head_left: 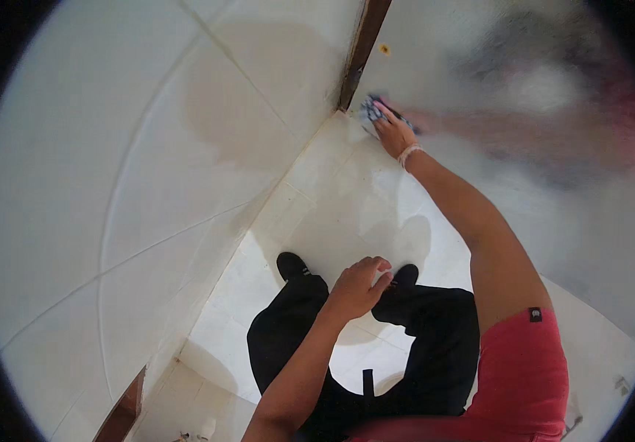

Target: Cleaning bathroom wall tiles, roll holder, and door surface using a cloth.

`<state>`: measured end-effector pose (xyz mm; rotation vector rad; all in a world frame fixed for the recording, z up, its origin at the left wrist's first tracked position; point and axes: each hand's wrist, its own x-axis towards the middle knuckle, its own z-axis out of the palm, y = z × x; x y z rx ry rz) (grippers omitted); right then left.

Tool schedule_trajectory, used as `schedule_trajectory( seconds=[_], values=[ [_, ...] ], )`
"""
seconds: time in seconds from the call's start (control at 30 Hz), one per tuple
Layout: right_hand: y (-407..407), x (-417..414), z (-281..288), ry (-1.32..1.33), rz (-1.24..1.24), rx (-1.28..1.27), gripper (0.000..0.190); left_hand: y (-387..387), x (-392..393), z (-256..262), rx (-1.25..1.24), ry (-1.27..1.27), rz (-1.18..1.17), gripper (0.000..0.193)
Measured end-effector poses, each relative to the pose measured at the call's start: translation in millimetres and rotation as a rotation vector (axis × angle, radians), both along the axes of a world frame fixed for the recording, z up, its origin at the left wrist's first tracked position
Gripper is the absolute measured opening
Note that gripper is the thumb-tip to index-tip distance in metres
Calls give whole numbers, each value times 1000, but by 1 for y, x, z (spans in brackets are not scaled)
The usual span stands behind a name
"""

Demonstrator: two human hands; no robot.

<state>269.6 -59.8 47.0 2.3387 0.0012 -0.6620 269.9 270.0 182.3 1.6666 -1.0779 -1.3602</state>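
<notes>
My right hand (396,136) presses a blue-and-white patterned cloth (373,108) against the lower corner of a glossy pale door panel (516,232). That arm is stretched out, and the wrist wears a light bracelet (410,154). Part of the cloth is hidden under my fingers. My left hand (359,288) hangs in the air above the floor, between my knees. Its fingers are loosely bent, the thumb stands apart from them, and it holds nothing.
A brown door frame post (360,55) meets the white tiled wall (174,182) beside the cloth. A rusty spot (384,50) marks the panel. My black shoes (292,266) stand on pale floor tiles (328,226). Another brown frame piece (124,406) is at lower left.
</notes>
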Motion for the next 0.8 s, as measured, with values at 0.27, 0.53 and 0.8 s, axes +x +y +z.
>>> schedule_trajectory(
  seconds=[0.27, 0.53, 0.8],
  values=[
    [30, -79, -22, 106, 16, 61, 46, 22, 21, -23, 69, -94, 30, 28],
    [42, -59, 2, -96, -27, -6, 42, -22, -15, 11, 20, -170, -368, 21],
    [75, -304, 83, 135, 0, 98, 32, -46, -13, 79, -39, -468, -659, 22]
  ],
)
